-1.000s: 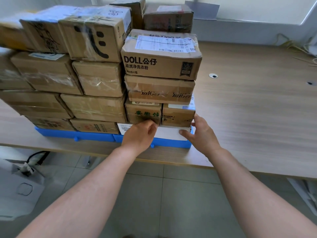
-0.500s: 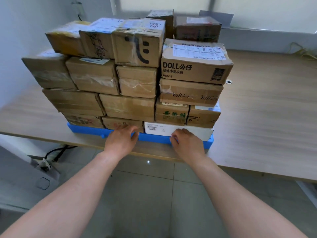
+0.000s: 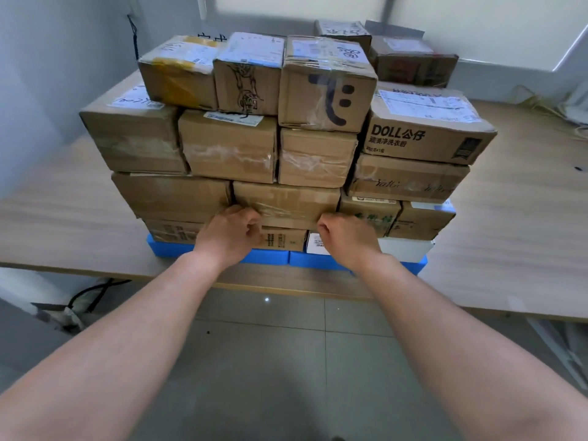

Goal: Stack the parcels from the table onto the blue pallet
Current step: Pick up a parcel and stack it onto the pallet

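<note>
So, the stack [image 3: 286, 122] sits on the blue pallet [image 3: 270, 256] at the worktop's [image 3: 509, 233] near edge. Left grip [image 3: 229, 233] and right grip [image 3: 346, 240] are both curled into fists, nothing visible inside, up against a low middle parcel [image 3: 286, 202].

Pretty much all matt brown cardboard parcels [image 3: 229, 148] here, kinda rough and scuffed. Shiny clear packing tape [image 3: 315, 162] is wrinkled across the fronts, and the white paper labels [image 3: 426, 105] look smooth. One flat white box [image 3: 404, 248] looks smoother than the rest. The blue plastic pallet [image 3: 267, 256] has a slight sheen. The pale wood-grain table [image 3: 509, 243] is matt, and the grey floor tiles [image 3: 264, 345] are semi-glossy.
</note>
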`<control>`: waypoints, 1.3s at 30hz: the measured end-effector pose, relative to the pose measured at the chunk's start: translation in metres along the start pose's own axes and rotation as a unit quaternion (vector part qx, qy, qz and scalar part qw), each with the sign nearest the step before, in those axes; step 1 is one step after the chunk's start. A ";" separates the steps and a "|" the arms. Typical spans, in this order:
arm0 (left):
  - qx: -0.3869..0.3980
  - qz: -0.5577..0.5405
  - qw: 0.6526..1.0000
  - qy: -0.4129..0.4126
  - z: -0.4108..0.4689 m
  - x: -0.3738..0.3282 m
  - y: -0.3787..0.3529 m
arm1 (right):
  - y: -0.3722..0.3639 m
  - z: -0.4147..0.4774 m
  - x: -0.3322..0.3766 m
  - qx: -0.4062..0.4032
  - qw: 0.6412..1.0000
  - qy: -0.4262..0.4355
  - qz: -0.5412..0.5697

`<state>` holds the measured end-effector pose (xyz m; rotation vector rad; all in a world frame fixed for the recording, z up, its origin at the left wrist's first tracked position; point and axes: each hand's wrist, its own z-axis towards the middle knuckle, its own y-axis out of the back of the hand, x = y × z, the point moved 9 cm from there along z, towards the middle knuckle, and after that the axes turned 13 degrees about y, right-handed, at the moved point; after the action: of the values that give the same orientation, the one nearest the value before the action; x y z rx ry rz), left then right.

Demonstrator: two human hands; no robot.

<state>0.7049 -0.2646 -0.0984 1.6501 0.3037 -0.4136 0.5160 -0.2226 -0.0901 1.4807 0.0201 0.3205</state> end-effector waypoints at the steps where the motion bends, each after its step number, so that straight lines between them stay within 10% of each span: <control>1: 0.001 -0.007 1.000 -0.008 -0.002 0.001 0.000 | -0.001 -0.001 0.001 0.002 1.000 -0.005 -0.004; 13: -0.159 -0.196 0.956 0.151 -0.001 0.165 0.070 | -0.022 0.033 0.096 -0.008 1.000 0.001 0.024; 29: -0.026 -0.292 0.952 0.084 0.057 0.182 0.083 | -0.030 0.067 0.122 -0.061 0.998 -0.007 -0.024; 39: 0.047 -0.201 0.971 0.124 0.051 0.194 0.015 | -0.129 0.046 0.116 0.168 0.984 -0.015 0.049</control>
<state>0.8811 -0.3249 -0.1743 1.7345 0.8248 -0.5301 0.6626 -0.2482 -0.1910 1.8251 -0.0249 0.3875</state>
